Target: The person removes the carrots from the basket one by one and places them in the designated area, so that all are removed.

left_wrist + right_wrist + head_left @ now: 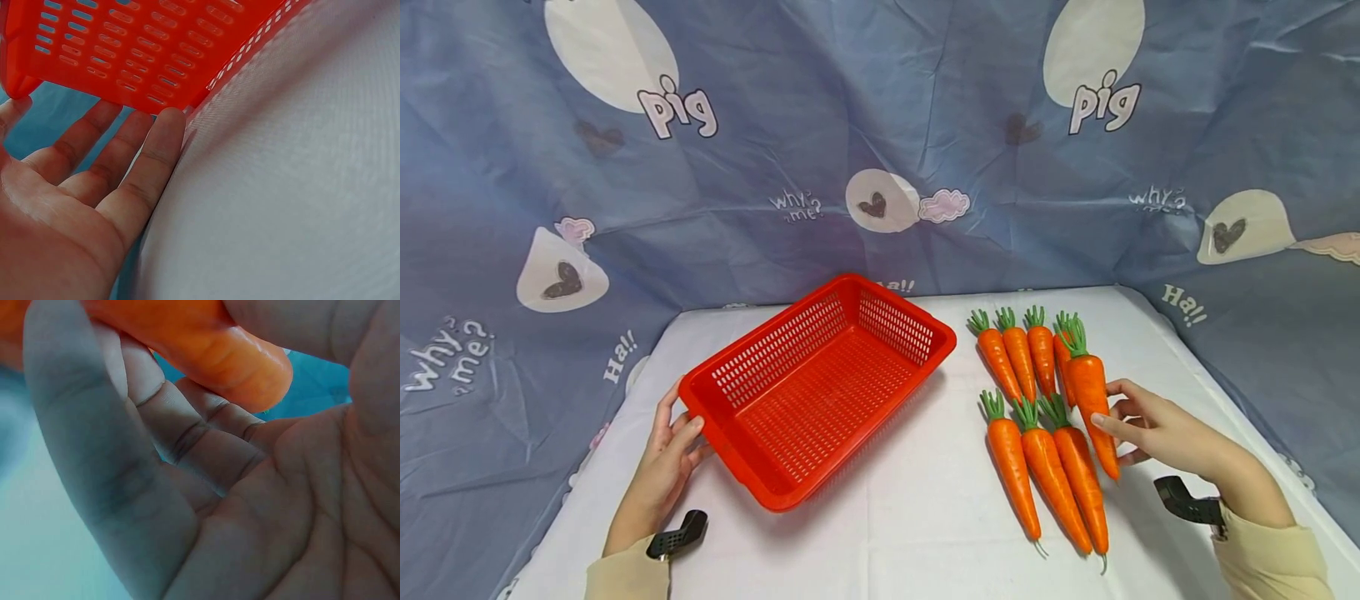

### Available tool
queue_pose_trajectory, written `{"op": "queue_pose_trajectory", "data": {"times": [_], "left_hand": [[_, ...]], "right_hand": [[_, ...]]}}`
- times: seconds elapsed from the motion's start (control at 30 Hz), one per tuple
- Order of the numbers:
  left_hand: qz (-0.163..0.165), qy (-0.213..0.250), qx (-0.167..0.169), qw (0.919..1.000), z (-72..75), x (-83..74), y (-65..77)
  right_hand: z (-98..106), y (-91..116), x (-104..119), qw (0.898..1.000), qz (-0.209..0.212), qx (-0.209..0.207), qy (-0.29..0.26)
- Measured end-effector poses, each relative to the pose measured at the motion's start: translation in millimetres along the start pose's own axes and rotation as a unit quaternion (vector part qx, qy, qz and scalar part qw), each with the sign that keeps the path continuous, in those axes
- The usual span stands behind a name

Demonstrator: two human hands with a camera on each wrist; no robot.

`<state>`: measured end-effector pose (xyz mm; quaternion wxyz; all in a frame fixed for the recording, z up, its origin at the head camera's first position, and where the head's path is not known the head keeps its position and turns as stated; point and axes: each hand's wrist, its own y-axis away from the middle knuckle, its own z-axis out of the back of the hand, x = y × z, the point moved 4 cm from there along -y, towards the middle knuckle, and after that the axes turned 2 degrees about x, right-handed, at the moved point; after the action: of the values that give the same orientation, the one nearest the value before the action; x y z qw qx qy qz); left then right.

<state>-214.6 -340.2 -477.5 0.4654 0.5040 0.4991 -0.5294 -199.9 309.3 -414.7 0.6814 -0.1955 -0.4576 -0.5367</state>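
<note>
In the head view my left hand (662, 467) is at the near left corner of a red plastic basket (706, 392) with slotted walls. Its extended fingers touch the basket's outer side and lower edge, as the left wrist view shows. On the right, my right hand (1161, 429) pinches an orange carrot (1090, 387) with a green top between thumb and fingers. This carrot partly covers another carrot (1062, 354) behind it. More carrots lie close by in two rows, a back row (1018, 358) and a front row (1048, 475).
A white cloth (917, 508) covers the table, with the basket at left and the carrots at right. Behind the table hangs a blue printed curtain (775, 167), which also runs down both sides. A black wrist camera (1187, 500) sits at my right wrist.
</note>
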Motion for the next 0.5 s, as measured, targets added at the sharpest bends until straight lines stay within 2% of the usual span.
{"op": "queue_pose_trajectory", "data": {"times": [0.3, 0.5], "left_hand": [[0.003, 0.003, -0.003, 1.0, -0.5, -0.1, -0.2], [0.001, 0.002, 0.0, 1.0, 0.5, 1.0, -0.7]], "right_hand": [[-1, 19, -24, 1.0, -0.026, 0.005, -0.006], [-2, 29, -39, 0.997, -0.071, 0.01, -0.005]]}}
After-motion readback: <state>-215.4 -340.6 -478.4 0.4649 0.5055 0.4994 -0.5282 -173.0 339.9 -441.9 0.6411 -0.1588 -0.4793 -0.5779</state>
